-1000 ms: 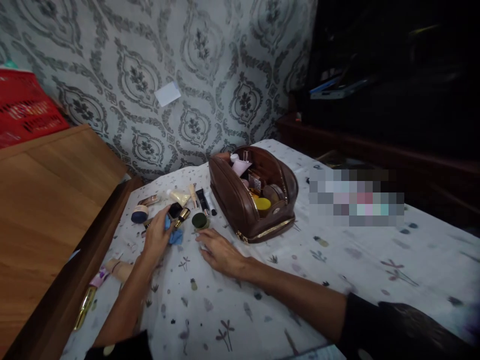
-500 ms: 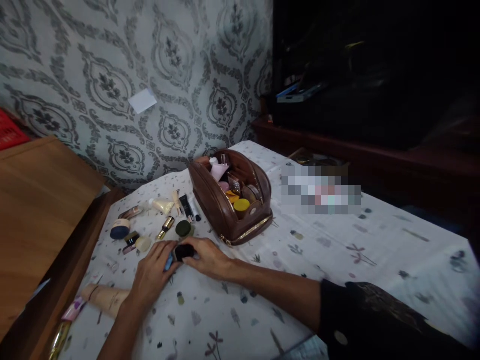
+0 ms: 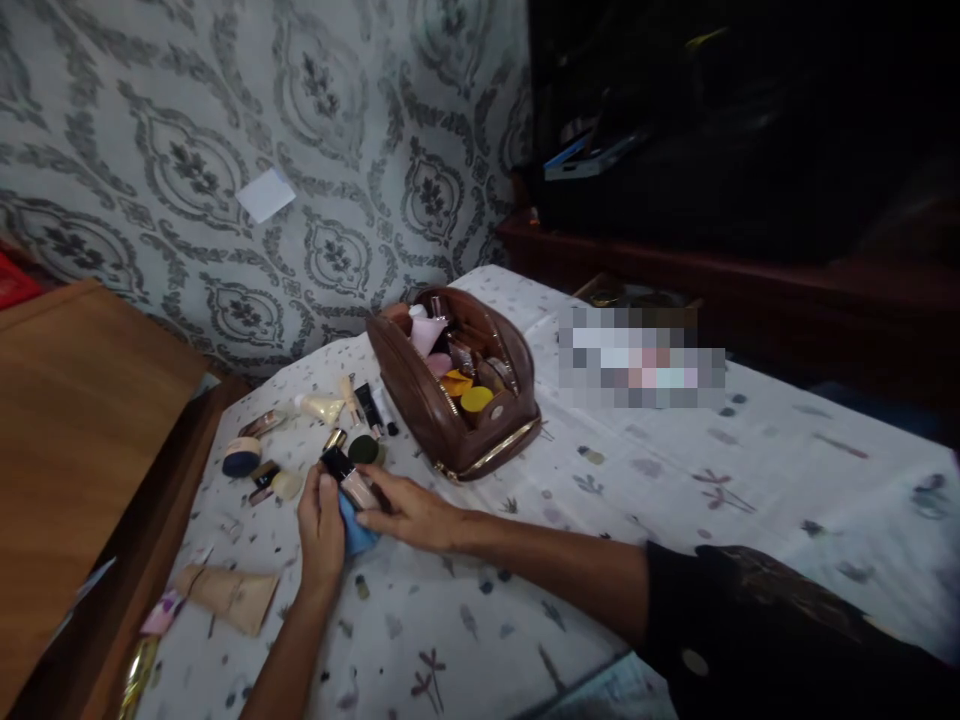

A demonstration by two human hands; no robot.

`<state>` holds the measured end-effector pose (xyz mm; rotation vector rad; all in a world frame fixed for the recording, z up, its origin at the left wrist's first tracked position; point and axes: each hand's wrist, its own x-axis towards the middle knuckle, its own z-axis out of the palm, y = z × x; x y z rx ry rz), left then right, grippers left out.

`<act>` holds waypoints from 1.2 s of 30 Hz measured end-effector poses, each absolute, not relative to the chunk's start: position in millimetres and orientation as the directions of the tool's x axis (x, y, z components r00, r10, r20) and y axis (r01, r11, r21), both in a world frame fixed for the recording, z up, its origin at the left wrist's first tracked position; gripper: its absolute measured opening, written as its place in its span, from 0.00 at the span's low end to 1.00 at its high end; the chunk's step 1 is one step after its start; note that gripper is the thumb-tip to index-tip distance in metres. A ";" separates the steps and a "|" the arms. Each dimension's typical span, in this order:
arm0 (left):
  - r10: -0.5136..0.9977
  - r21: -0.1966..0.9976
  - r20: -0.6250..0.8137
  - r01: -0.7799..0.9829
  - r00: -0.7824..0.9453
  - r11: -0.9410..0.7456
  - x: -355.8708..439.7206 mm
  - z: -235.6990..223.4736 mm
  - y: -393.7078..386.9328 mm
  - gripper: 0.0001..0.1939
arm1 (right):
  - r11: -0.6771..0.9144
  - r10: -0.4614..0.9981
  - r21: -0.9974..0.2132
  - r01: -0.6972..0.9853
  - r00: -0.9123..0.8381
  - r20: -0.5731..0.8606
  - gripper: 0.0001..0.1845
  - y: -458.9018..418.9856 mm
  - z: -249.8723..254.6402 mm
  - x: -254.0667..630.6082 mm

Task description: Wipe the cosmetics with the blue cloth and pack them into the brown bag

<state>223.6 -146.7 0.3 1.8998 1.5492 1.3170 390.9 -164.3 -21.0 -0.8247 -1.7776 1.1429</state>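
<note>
Between my two hands is a small foundation bottle (image 3: 358,490) with a beige body and a black cap, its cap end tilted up and to the left. My right hand (image 3: 412,512) grips the body from the right side. A blue cloth (image 3: 357,532) lies bunched under the bottle, held by my left hand (image 3: 322,525), whose fingertips reach the cap. Just beyond the hands are a dark green-lidded jar (image 3: 365,449) and a gold tube (image 3: 335,439), partly hidden. An open brown makeup bag (image 3: 420,410) full of cosmetics stands behind my right hand.
Several cosmetics lie left of the bag, among them a dark blue-based jar (image 3: 241,458) and a black tube (image 3: 367,404). Nearer me lies a beige tube (image 3: 229,597). A wooden panel (image 3: 82,420) borders the left. The patterned tablecloth (image 3: 637,500) extends right, with a blurred patch on it.
The bottle has turned in my hands, so its beige body now shows and the cap points up-left. More of the blue cloth is visible. The view has shifted slightly.
</note>
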 end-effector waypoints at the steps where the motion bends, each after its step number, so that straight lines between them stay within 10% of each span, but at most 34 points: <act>1: 0.883 0.749 0.461 0.574 -0.094 -0.330 221.2 2.1 -144.0 0.23 | 0.380 0.846 -0.923 0.059 -0.425 0.321 0.29 -164.2 -20.8 391.1; 12: 0.786 0.433 0.558 0.715 0.267 -0.550 209.4 12.6 -149.9 0.16 | 0.417 0.806 -0.890 0.182 -0.527 0.270 0.11 -167.2 -13.5 392.6; 36: 0.917 0.689 0.391 0.634 0.083 -0.351 200.1 15.5 -145.0 0.22 | 0.057 0.801 -0.998 -0.004 -0.597 0.048 0.19 -173.7 -12.7 383.4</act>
